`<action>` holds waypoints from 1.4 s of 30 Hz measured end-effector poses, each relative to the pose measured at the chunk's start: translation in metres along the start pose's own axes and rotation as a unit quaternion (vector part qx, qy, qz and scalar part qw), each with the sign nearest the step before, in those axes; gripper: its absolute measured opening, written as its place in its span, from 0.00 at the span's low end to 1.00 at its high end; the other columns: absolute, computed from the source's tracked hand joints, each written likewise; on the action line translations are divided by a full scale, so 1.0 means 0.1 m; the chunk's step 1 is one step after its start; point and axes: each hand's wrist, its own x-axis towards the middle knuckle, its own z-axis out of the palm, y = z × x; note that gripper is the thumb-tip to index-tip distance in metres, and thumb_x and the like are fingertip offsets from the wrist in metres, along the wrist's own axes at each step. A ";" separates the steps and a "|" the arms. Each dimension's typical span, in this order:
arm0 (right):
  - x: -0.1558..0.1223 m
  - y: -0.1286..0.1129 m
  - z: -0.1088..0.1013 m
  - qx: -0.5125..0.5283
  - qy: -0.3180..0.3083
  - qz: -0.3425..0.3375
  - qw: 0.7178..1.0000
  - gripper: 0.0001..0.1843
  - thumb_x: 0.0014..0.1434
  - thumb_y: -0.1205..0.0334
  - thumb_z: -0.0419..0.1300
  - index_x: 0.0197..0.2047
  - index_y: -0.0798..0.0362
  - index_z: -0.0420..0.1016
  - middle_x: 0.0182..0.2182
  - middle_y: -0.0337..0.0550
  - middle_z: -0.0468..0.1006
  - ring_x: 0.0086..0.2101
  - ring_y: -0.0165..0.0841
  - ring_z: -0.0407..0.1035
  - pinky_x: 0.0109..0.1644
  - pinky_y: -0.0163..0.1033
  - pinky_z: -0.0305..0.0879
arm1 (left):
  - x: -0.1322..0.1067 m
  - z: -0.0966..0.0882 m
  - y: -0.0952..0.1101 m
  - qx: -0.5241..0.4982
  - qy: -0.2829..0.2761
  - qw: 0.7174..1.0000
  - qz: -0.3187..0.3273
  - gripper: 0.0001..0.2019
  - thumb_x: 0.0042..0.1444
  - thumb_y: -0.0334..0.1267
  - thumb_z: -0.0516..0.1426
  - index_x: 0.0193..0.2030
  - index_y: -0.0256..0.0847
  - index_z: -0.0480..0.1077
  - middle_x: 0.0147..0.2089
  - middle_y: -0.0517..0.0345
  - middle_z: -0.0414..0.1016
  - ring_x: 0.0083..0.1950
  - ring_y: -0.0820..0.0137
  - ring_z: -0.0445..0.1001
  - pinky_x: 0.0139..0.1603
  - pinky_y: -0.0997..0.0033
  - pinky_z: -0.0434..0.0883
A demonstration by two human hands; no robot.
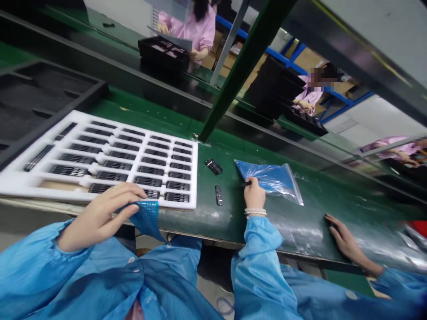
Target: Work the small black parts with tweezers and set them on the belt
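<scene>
My left hand (100, 213) rests at the near edge of a white foam tray (133, 171) and pinches a small blue perforated bag (147, 218). The tray holds several rows of small black parts (148, 171). My right hand (254, 192) is closed on a thin black part (246, 183) that sticks out to the left, right beside a blue plastic bag (270, 178) lying on the green belt (233, 151). Two loose black parts (214, 166), (218, 194) lie on the belt between the tray and my right hand.
A co-worker's hand (343, 238) in a blue sleeve lies flat on clear plastic at the right. A black moulded tray (36, 95) sits far left. A green post (240, 66) rises from the belt. People in pink handle black trays (163, 51) across the line.
</scene>
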 end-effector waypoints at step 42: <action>0.51 0.36 -0.59 0.012 -0.006 -0.191 0.981 0.10 0.53 0.64 0.54 0.40 0.50 0.66 0.39 0.49 0.75 0.43 0.43 0.69 0.46 0.49 0.66 | 0.33 0.43 -0.09 -0.115 -0.121 0.986 0.002 0.09 0.63 0.36 0.50 0.43 0.41 0.70 0.44 0.57 0.75 0.48 0.69 0.71 0.51 0.74 0.68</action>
